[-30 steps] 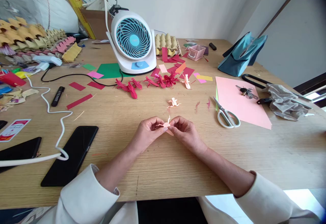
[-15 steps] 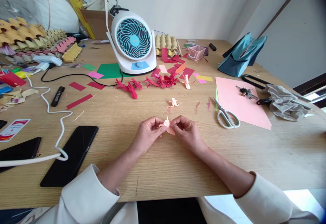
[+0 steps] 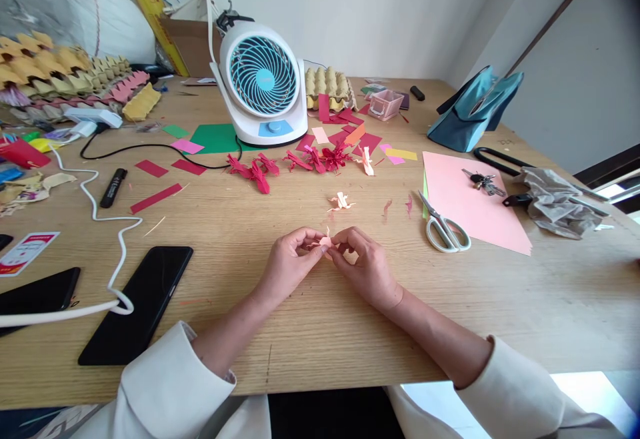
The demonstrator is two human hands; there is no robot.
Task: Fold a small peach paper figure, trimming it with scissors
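A small light-pink folded paper figure (image 3: 325, 242) is pinched between my two hands above the table, with a thin pointed strip sticking up from it. My left hand (image 3: 293, 259) grips its left side with thumb and forefinger. From the right, my right hand (image 3: 367, 264) pinches its other side, and the fingers partly cover it. Just beyond my fingertips lies a similar pale pink folded paper figure (image 3: 341, 201). Another pale one (image 3: 367, 161) lies farther back, beside several crimson folded paper figures (image 3: 315, 159).
White-handled scissors (image 3: 447, 232) lie right of my hands, by pink paper sheets (image 3: 475, 202) with keys (image 3: 483, 182) on them. A white fan (image 3: 265, 86) stands behind. On the left are a black phone (image 3: 137, 302), a white cable (image 3: 123, 242) and a black marker (image 3: 113, 188).
My right fingers have shifted slightly left and closed in on the paper figure. Its lower flap, which hung visible below the fingers, is now mostly hidden.
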